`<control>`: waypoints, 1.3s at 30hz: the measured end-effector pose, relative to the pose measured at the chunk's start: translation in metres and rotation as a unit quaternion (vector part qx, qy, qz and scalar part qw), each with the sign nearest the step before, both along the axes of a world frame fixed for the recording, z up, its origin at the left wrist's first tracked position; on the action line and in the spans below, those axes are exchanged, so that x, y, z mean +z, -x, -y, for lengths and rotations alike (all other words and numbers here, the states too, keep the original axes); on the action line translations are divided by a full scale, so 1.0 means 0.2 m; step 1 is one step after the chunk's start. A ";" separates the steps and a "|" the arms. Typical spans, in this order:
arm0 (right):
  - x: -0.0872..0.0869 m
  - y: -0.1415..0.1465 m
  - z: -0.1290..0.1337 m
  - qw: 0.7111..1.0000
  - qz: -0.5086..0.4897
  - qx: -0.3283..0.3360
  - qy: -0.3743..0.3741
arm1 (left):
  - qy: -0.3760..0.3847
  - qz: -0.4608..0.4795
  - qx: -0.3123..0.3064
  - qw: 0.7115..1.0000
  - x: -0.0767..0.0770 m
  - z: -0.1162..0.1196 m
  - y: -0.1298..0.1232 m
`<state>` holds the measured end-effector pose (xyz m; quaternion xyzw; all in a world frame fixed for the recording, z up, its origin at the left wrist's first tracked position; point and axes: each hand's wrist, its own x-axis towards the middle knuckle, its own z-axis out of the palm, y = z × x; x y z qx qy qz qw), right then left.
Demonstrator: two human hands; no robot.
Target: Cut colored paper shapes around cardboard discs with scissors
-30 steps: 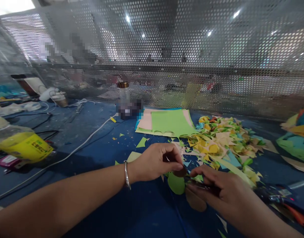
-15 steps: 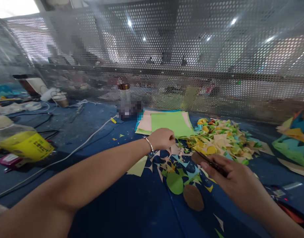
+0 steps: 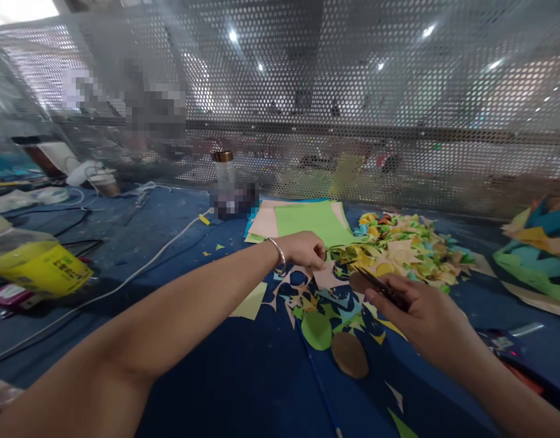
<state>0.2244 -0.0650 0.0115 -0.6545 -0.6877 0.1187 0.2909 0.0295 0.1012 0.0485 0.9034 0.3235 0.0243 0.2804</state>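
Observation:
My left hand, with a silver bracelet at the wrist, is closed in a pinch at a pale pink paper scrap over the cut scraps. My right hand is closed around dark scissors; a small brown paper piece shows by its thumb. Below the hands, a green paper oval and a brown oval lie on the blue table. Behind my left hand is a stack of coloured sheets.
A heap of paper cutouts lies at the right, beyond it a layered paper object. At the left are a yellow-labelled bottle and a white cable. A capped jar stands before the perforated metal screen.
The view has shifted slightly. My left hand has moved a little to the right over the scraps, and a pink scrap now shows under its fingers. My right hand still holds the scissors.

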 end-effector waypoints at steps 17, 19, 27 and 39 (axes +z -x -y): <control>0.02 0.06 0.03 0.995 -0.073 0.061 0.018 | 0.447 0.388 0.302 0.747 -0.12 0.48 0.12; 0.01 0.07 0.03 0.992 -0.095 0.072 0.038 | 0.437 0.401 0.316 0.741 -0.13 0.51 0.11; 0.00 0.11 0.01 0.975 -0.167 0.110 0.093 | 0.469 0.442 0.232 0.728 -0.16 0.60 0.09; 0.00 0.12 0.01 0.976 -0.173 0.099 0.089 | 0.443 0.428 0.144 0.774 -0.22 0.61 0.12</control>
